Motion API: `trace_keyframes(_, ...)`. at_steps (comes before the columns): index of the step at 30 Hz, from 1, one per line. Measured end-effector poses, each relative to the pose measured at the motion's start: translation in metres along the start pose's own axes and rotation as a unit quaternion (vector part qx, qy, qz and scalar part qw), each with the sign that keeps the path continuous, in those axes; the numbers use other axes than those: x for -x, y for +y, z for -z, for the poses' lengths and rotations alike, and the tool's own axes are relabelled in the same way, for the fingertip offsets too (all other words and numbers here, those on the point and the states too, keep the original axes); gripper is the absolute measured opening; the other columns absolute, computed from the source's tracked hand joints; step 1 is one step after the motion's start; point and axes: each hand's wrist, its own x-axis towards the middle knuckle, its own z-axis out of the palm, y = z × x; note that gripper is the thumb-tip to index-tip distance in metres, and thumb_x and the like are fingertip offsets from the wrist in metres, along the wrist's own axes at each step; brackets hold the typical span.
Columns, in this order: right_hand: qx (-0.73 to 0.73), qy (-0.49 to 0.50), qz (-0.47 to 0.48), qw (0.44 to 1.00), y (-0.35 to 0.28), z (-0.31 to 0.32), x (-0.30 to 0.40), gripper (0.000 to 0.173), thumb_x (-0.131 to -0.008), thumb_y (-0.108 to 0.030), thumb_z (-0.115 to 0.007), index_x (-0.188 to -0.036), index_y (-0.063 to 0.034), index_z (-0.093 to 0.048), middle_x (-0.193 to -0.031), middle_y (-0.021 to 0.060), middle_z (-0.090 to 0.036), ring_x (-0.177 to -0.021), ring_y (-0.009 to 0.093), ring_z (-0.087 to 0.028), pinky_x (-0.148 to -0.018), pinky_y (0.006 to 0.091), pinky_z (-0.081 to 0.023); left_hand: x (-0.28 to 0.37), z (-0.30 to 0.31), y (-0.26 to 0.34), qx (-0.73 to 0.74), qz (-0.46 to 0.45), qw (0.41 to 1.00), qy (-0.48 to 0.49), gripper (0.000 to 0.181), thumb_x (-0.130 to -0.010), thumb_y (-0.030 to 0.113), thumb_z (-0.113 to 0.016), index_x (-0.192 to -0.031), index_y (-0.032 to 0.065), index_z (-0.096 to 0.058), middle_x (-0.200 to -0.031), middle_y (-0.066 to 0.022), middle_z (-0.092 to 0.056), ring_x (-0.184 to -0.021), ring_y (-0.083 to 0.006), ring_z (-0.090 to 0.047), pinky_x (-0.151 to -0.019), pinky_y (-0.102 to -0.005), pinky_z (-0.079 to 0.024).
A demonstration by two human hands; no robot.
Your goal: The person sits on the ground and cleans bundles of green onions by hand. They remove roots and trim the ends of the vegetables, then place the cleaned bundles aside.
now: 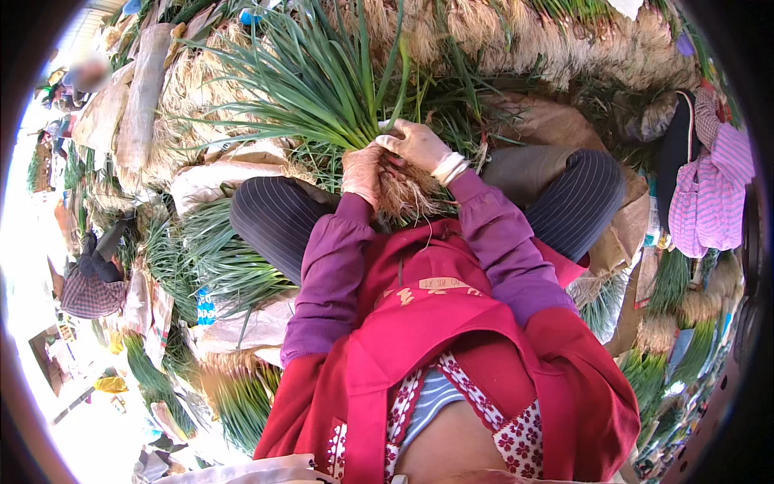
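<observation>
A bunch of long green onion-like plants is held up before my crossed legs, its leaves fanning to the upper left and its pale, stringy roots hanging towards my lap. My left hand is closed round the bunch just above the roots. On the other side, my right hand, in a pale glove, holds the bunch at the base of the leaves, with its thumb and fingers against the stems. Loose green leaves lie on the ground behind both hands.
A long heap of rooted bunches lies across the far side. More green bunches rest on sacking at the left. Brown sacking lies by my right knee. One person is at the far left, another at the right.
</observation>
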Motion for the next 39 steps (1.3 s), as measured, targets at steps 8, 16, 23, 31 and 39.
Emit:
trace_keyframes(8, -0.487, 0.171, -0.178, 0.838, 0.075, 0.049, -0.006, 0.040, -0.098, -0.036, -0.050, -0.110, 0.0009, -0.060, -0.097, 0.0087, -0.067, -0.073, 0.012, -0.061, -0.075, 0.0309, -0.056, 0.029, -0.009, 0.011, 0.034, 0.010, 0.998, -0.059, 0.024, -0.089, 0.021, -0.061, -0.093, -0.0024, -0.064, -0.078, -0.0128, -0.067, -0.060, -0.0204, -0.065, -0.048, -0.0289, -0.055)
trace_keyframes(16, -0.522, -0.164, -0.116, 0.829, 0.047, 0.036, -0.016, 0.050, -0.096, -0.041, -0.053, -0.124, 0.0005, -0.055, -0.105, 0.0066, -0.064, -0.087, 0.011, -0.059, -0.082, 0.0286, -0.050, 0.036, -0.006, 0.013, 0.181, 0.091, 0.968, -0.149, 0.030, -0.086, 0.023, -0.068, -0.102, -0.0021, -0.062, -0.089, -0.0109, -0.067, -0.078, -0.0216, -0.066, -0.070, -0.0308, -0.056)
trace_keyframes(23, -0.635, -0.142, -0.110, 0.751, 0.022, 0.007, -0.017, 0.030, -0.093, -0.027, -0.059, -0.108, -0.0016, -0.061, -0.077, -0.0027, -0.055, -0.065, 0.008, -0.048, -0.060, 0.0227, -0.042, 0.034, 0.002, 0.003, 0.206, 0.081, 0.959, -0.177, 0.037, -0.084, 0.025, -0.069, -0.113, 0.0043, -0.059, -0.086, -0.0053, -0.064, -0.077, -0.0201, -0.063, -0.070, -0.0325, -0.055)
trace_keyframes(31, 0.166, 0.011, -0.071, 0.983, 0.023, -0.012, -0.012, 0.026, -0.090, -0.032, -0.059, -0.094, -0.0066, -0.067, -0.087, 0.0171, -0.067, -0.075, 0.025, -0.065, -0.068, 0.0353, -0.051, 0.027, 0.004, -0.005, 0.118, 0.053, 0.978, -0.164, 0.023, -0.084, 0.021, -0.067, -0.090, -0.0010, -0.063, -0.079, -0.0089, -0.065, -0.067, -0.0192, -0.063, -0.060, -0.0312, -0.055)
trace_keyframes(39, 0.424, -0.228, -0.229, 0.846, 0.049, 0.021, 0.007, 0.033, -0.090, -0.034, -0.054, -0.107, -0.0085, -0.068, -0.113, 0.0167, -0.065, -0.105, 0.032, -0.062, -0.090, 0.0407, -0.049, 0.041, 0.011, 0.025, 0.019, 0.055, 0.989, -0.135, 0.024, -0.084, 0.017, -0.067, -0.092, -0.0054, -0.066, -0.075, -0.0140, -0.066, -0.053, -0.0193, -0.062, -0.040, -0.0317, -0.054)
